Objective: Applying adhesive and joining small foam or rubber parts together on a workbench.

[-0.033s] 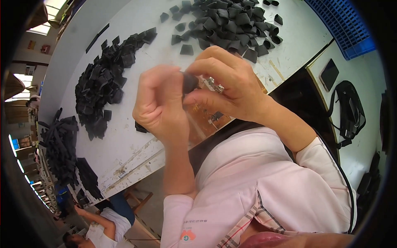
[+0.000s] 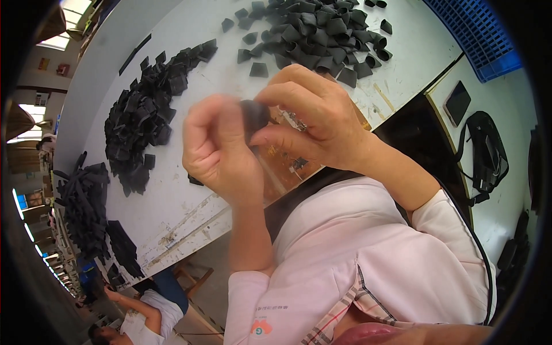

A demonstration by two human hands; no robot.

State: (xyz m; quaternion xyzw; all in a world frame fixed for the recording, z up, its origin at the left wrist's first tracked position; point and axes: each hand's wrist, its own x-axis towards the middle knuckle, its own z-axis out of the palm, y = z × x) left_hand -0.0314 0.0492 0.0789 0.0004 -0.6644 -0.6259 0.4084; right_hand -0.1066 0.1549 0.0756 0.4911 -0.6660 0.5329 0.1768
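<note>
Between my two hands, above the table's near edge, is a small black fabric-like piece (image 2: 253, 117), curved like a short tube. My right hand (image 2: 322, 118) is closed on its right side, the thumb below and the curled fingers above. My left hand (image 2: 221, 149), slightly blurred, pinches its left side with the fingers folded in. My fingers cover part of the piece. Behind my hands lies a pile of black looped pieces (image 2: 322, 29), several showing open ends. Left of them is a long heap of flat black pieces (image 2: 138, 115).
Black strips (image 2: 83, 201) lie at the table's left end. Under my hands is a brown board (image 2: 293, 167) with small metal parts. A blue plastic crate (image 2: 483, 40) stands at the far right, near a phone (image 2: 457, 103) and black bag (image 2: 486, 152). Another person (image 2: 146, 316) sits lower left.
My left hand has shifted slightly left, and more of the black piece shows between my hands. My right hand has moved a little left too. The piles are unchanged.
</note>
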